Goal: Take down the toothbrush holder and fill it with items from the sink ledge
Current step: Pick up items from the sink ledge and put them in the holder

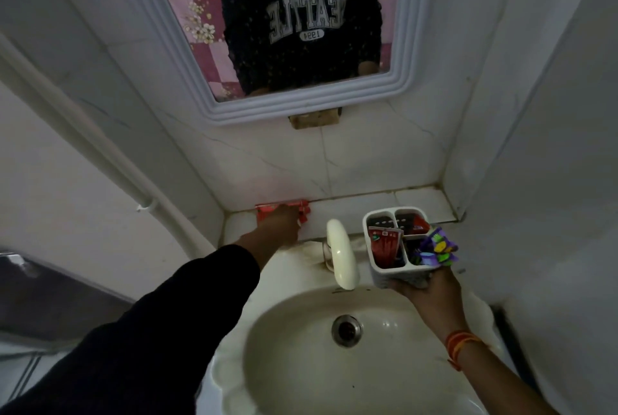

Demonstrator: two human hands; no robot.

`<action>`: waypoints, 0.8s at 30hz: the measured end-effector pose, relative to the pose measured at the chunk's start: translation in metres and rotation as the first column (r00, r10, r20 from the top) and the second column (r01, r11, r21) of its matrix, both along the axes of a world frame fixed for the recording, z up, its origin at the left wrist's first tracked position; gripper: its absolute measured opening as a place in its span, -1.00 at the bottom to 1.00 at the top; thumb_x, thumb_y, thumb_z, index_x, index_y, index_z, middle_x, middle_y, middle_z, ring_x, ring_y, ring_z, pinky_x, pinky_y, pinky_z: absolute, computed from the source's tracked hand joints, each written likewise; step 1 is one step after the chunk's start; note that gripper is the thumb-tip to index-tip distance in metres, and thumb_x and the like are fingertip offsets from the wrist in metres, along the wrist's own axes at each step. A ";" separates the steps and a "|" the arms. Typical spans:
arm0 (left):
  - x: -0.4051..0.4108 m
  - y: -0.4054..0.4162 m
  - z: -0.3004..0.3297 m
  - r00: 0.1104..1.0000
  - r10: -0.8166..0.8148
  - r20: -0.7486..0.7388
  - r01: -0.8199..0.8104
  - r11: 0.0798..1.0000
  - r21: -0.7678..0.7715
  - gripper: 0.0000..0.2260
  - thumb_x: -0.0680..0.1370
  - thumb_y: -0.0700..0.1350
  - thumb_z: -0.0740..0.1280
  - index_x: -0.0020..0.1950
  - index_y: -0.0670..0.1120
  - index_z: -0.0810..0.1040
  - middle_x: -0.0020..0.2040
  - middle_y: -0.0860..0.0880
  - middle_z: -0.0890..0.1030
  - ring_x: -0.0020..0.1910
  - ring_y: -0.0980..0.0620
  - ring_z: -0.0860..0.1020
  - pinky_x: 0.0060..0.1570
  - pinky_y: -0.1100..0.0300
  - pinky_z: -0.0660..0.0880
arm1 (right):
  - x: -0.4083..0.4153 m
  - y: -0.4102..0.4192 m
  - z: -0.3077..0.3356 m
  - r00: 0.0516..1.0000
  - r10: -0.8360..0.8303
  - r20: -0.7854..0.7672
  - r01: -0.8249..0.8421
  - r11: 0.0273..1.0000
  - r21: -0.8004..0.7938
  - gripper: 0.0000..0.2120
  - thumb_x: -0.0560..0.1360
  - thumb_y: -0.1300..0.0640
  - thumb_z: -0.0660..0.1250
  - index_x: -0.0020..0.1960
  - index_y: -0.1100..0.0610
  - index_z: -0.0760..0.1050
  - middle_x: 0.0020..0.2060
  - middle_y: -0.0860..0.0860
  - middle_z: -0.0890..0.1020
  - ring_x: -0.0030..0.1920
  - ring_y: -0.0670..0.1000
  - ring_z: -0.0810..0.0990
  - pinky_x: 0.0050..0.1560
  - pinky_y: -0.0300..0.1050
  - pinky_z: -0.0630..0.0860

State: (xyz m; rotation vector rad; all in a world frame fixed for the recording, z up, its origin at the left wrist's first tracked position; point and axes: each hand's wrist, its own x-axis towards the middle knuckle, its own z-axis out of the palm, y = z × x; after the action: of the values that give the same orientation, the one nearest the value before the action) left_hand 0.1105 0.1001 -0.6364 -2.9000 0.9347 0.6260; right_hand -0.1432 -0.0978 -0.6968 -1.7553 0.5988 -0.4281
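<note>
**Red packet reached for on the ledge while the holder is kept ready**

At the left end of the tiled sink ledge [364, 205], against the wall corner, a red packet [267, 210] is covered by the left hand [281, 224]. The fingers are curled down over it, but in this dim view it cannot be told whether the packet is actually pinched or only touched. The step would be done well if the packet were gripped across its flat faces and lifted clear of the wall joint before being carried, so that its crumpled right end does not snag.

Further right, the pale faucet [342, 255] stands between the two hands, over the basin [301, 364]; the carry is best taken above or in front of it.

At the right, the white toothbrush holder [391, 275] is gripped from below by the right hand [431, 294] and held above the basin's edge, already off the wall. A red sachet [384, 244] stands in its front compartment, and purple wrappers [439, 247] spill over the right side. The holder is best kept level and brought toward the packet, the emptier rear compartment being offered.
</note>
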 end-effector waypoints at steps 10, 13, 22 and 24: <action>0.006 0.010 -0.021 0.968 -0.093 0.235 0.091 0.996 0.018 -0.41 0.53 0.18 -0.07 0.52 0.09 0.35 0.50 -0.02 0.44 0.35 -0.18 0.51 0.30 -0.04 0.44 | 0.000 0.004 0.002 1.000 -0.004 0.014 0.004 0.999 0.037 0.00 -0.06 -0.51 0.52 0.26 -0.03 0.52 0.07 -0.21 0.65 0.15 -0.10 0.61 0.14 -0.14 0.52; -0.017 -0.003 0.020 0.974 -0.081 0.212 0.094 0.994 -0.053 -0.49 0.57 0.18 0.22 0.46 -0.02 0.38 0.26 -0.15 0.53 0.09 -0.22 0.61 0.01 0.02 0.56 | -0.001 0.004 0.003 1.000 -0.004 -0.002 0.004 1.000 0.025 0.00 -0.07 -0.52 0.51 0.25 -0.03 0.52 0.05 -0.25 0.63 0.11 -0.18 0.60 0.06 -0.29 0.47; -0.039 -0.056 0.123 0.961 -0.217 0.174 0.243 0.958 -0.149 -0.55 0.39 -0.05 0.58 0.27 -0.01 0.63 0.14 -0.02 0.67 0.08 0.00 0.61 0.10 0.12 0.55 | 0.001 -0.001 -0.010 1.000 -0.025 -0.019 0.024 1.000 -0.015 -0.22 0.17 0.12 0.70 0.34 0.10 0.50 0.13 -0.05 0.65 0.19 -0.03 0.60 0.05 -0.41 0.49; -0.047 -0.072 0.143 0.932 -0.304 0.197 0.332 0.934 -0.131 -0.58 0.41 -0.08 0.55 0.25 0.00 0.65 0.13 -0.02 0.67 0.06 0.03 0.61 0.10 0.10 0.58 | 0.001 -0.002 -0.014 0.999 -0.037 -0.009 0.037 0.999 -0.014 -0.23 0.17 0.17 0.70 0.33 0.11 0.49 0.11 -0.06 0.64 0.17 -0.04 0.60 0.00 -0.54 0.45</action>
State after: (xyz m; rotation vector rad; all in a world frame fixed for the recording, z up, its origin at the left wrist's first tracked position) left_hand 0.0637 0.0276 -0.4936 -2.7778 1.4488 0.2803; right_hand -0.1418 -0.0995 -0.7106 -1.7625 0.6374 -0.4509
